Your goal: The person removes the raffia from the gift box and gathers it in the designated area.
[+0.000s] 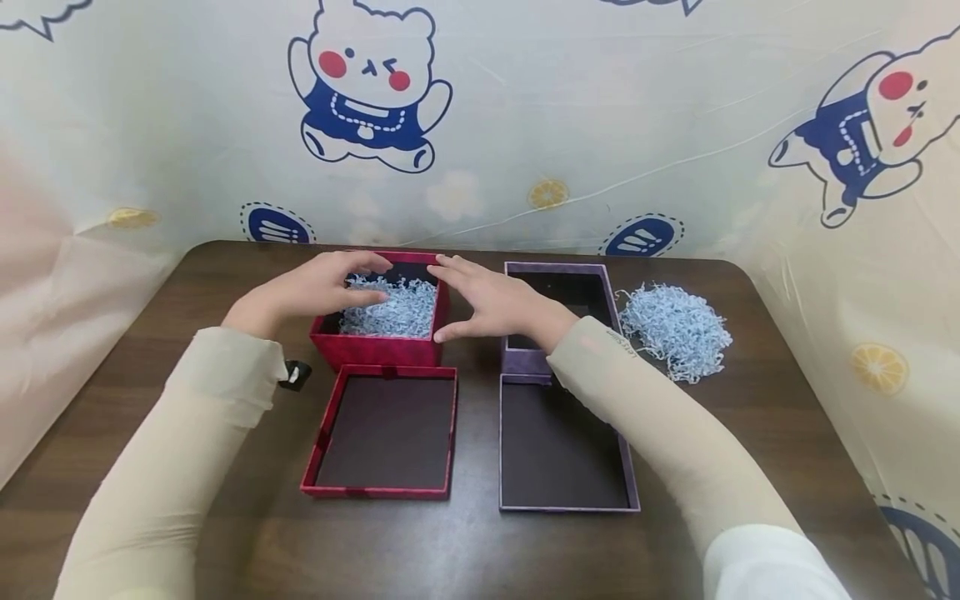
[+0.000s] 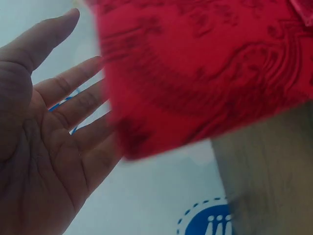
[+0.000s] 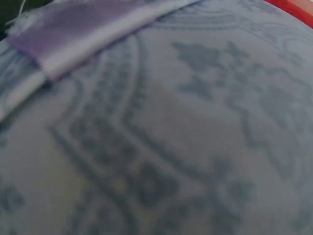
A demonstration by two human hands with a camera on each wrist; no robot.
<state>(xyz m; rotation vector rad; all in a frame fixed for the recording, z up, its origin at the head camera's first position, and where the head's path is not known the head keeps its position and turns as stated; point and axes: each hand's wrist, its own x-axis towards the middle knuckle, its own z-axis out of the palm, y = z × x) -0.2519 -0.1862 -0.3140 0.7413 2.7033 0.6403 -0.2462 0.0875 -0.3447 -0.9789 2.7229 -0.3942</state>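
A red box [image 1: 375, 351] stands open-topped at the back of the table, with light blue shredded paper [image 1: 405, 310] inside. Over its left side reaches my left hand [image 1: 318, 285], fingers loosely bent and thumb apart above the paper. The left wrist view shows that palm bare beside the red patterned box wall [image 2: 205, 73]. My right hand [image 1: 498, 300] is at the box's right side, fingers spread and fingertips near its right rim; whether they touch, I cannot tell. The purple box [image 1: 527, 362] lies partly under the right wrist and fills the right wrist view, where no hand shows.
A red lid [image 1: 378, 433] lies open side up before the red box. Beside it, a purple lid [image 1: 562, 467] lies partly under the right forearm. A loose heap of blue shredded paper [image 1: 675, 329] sits at right. A small black item [image 1: 296, 375] lies by the left wrist.
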